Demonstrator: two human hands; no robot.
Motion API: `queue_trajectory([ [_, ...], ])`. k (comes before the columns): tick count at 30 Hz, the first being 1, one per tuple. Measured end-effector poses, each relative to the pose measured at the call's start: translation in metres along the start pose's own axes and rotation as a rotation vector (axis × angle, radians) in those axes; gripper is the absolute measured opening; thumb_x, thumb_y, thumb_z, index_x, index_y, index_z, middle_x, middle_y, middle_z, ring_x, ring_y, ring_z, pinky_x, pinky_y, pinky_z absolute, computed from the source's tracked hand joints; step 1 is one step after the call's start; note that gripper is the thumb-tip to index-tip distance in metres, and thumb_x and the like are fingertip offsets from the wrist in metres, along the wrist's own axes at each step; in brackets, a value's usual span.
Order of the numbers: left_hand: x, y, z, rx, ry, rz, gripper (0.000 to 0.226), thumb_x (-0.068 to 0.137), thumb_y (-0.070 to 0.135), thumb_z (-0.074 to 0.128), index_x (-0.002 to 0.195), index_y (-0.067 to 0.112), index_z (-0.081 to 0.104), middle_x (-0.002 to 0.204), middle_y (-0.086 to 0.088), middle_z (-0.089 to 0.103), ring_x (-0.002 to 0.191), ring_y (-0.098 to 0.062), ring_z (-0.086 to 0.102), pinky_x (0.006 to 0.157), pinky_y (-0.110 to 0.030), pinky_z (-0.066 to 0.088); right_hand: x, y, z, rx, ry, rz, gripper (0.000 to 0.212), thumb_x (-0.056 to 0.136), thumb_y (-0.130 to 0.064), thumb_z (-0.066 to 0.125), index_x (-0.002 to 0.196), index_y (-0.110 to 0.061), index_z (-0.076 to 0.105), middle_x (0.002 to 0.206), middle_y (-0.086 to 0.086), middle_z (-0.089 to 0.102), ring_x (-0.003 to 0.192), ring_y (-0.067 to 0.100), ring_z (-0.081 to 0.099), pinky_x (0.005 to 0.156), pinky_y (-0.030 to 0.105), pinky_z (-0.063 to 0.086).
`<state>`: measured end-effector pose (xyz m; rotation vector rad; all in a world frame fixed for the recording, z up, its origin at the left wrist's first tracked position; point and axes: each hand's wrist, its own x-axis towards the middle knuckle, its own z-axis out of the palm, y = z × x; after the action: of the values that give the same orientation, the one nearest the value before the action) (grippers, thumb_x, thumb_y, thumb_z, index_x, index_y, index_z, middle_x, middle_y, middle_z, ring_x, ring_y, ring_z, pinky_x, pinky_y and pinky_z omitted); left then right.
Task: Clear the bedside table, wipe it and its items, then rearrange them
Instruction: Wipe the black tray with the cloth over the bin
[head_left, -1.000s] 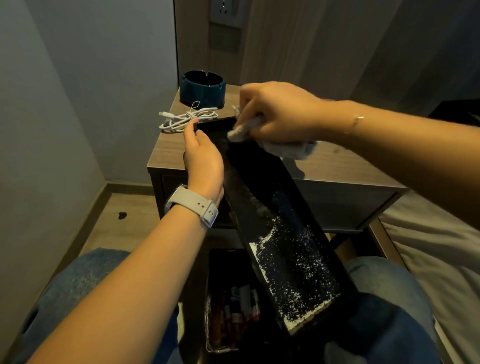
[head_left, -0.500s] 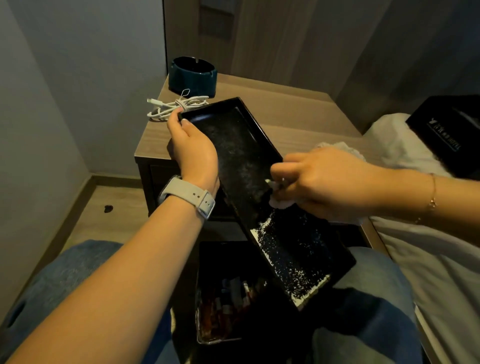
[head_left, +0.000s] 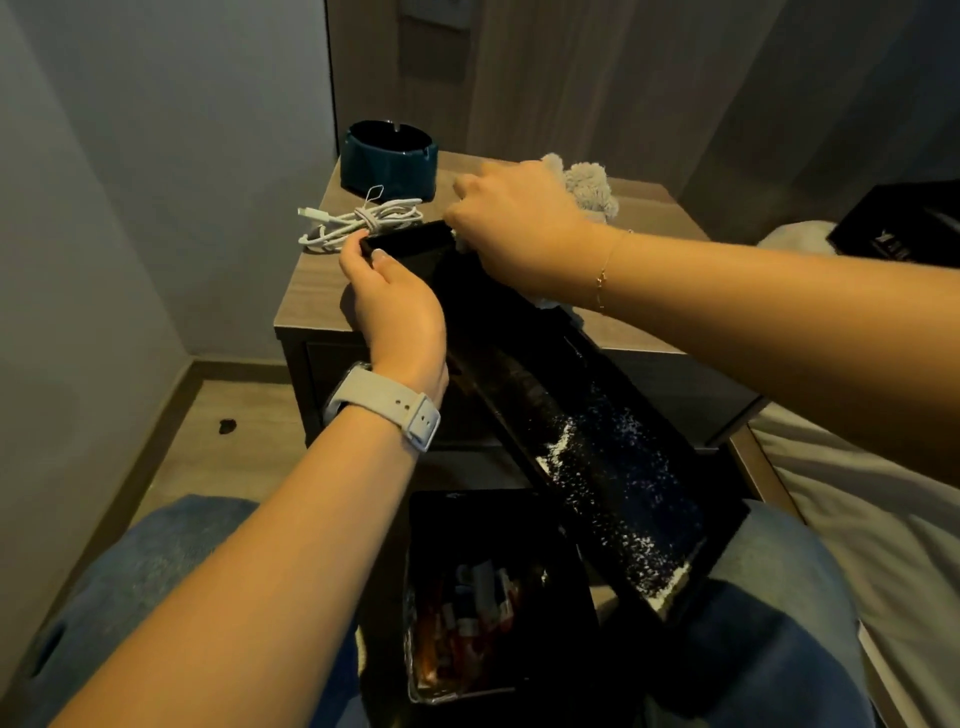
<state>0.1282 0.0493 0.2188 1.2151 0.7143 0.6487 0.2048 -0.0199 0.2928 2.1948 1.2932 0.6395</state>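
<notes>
Dim, warm indoor light; the forearms glow orange while the tray interior and floor sink to near black. Wide-angle bending at the edges, soft focus overall, slight blur on the right hand.

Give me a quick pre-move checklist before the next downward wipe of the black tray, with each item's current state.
1. Left hand grips the black tray's upper end: ok.
2. Right hand holds the cloth at the tray's top: ok.
3. Tray tilted down toward the bin: ok.
4. White crumbs gone from the tray: not ok, they sit at the lower end.
5. Cable and ashtray lie clear of the tray: cable cannot tell, ashtray ok.
</notes>
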Motion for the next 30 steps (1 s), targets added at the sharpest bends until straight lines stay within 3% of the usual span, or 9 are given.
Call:
queue_trajectory([
  [2,-0.002,-0.001,0.001,0.022,0.006,0.029,0.040,0.106,0.022,0.026,0.145,0.025,0.031,0.111,0.008,0.044,0.085,0.002,0.044,0.067,-0.012,0.032,0.001,-0.004,0.009,-0.001,0.015,-0.039,0.022,0.093,-0.009,0.048,0.107,-0.002,0.063,0.110,0.017,0.059,0.099,0.037,0.055,0.061,0.036,0.030],
  [6,-0.006,-0.003,0.002,0.012,0.067,0.054,0.041,0.105,0.022,0.028,0.146,0.021,0.032,0.133,-0.001,0.045,0.110,-0.009,0.044,0.084,-0.020,0.032,0.001,-0.011,0.014,0.027,-0.010,-0.125,0.018,0.088,-0.002,0.052,0.098,0.003,0.066,0.106,0.020,0.058,0.092,0.038,0.055,0.058,0.033,0.027],
  [11,-0.005,-0.004,0.002,0.013,0.063,0.072,0.041,0.105,0.022,0.032,0.145,0.020,0.037,0.140,0.000,0.045,0.124,-0.009,0.043,0.092,-0.019,0.032,-0.023,0.014,0.012,0.101,-0.139,-0.151,0.026,0.094,-0.026,0.054,0.113,-0.011,0.064,0.118,0.010,0.046,0.098,0.029,0.051,0.058,0.036,0.038],
  [13,-0.003,-0.004,0.003,0.004,0.055,0.066,0.042,0.104,0.020,0.034,0.146,0.018,0.037,0.146,0.000,0.043,0.132,-0.012,0.041,0.096,-0.018,0.030,-0.041,0.019,0.017,0.123,-0.140,-0.170,0.023,0.095,-0.029,0.052,0.107,-0.014,0.066,0.115,0.007,0.044,0.097,0.027,0.051,0.049,0.030,0.029],
  [16,-0.004,-0.003,0.003,-0.004,0.068,0.067,0.042,0.104,0.019,0.034,0.147,0.016,0.036,0.147,-0.001,0.043,0.135,-0.014,0.040,0.099,-0.018,0.030,-0.068,0.018,0.020,0.119,-0.124,-0.182,0.021,0.094,-0.028,0.051,0.095,-0.014,0.066,0.110,0.004,0.047,0.092,0.026,0.052,0.046,0.024,0.014],
  [20,-0.007,-0.003,0.004,0.006,0.072,0.093,0.044,0.105,0.020,0.033,0.148,0.017,0.033,0.148,-0.002,0.043,0.135,-0.014,0.040,0.100,-0.018,0.032,-0.097,0.021,0.006,0.234,-0.218,-0.202,0.020,0.090,-0.026,0.051,0.092,-0.017,0.068,0.104,-0.002,0.045,0.085,0.023,0.052,0.050,0.028,0.033],
  [23,-0.012,-0.001,0.004,0.020,0.079,0.124,0.045,0.105,0.021,0.029,0.150,0.019,0.028,0.152,-0.002,0.037,0.137,-0.013,0.036,0.094,-0.011,0.029,-0.095,0.034,-0.009,0.330,-0.320,-0.146,0.021,0.084,-0.022,0.053,0.099,-0.020,0.068,0.097,-0.006,0.046,0.076,0.020,0.047,0.050,0.026,0.027],
  [26,-0.016,-0.001,0.003,0.027,0.064,0.137,0.045,0.106,0.020,0.028,0.151,0.019,0.026,0.152,0.000,0.036,0.132,-0.004,0.036,0.081,0.005,0.027,-0.066,0.041,-0.017,0.384,-0.180,0.027,0.022,0.089,-0.029,0.052,0.101,-0.015,0.065,0.101,0.004,0.052,0.086,0.026,0.055,0.058,0.032,0.032],
  [30,-0.015,-0.002,0.002,0.028,0.049,0.123,0.046,0.106,0.019,0.028,0.151,0.020,0.025,0.154,-0.001,0.034,0.139,-0.013,0.033,0.092,-0.009,0.026,-0.015,0.011,-0.017,0.293,-0.036,0.102,0.028,0.093,-0.028,0.055,0.110,-0.007,0.063,0.112,0.011,0.049,0.098,0.032,0.054,0.064,0.039,0.040],
])
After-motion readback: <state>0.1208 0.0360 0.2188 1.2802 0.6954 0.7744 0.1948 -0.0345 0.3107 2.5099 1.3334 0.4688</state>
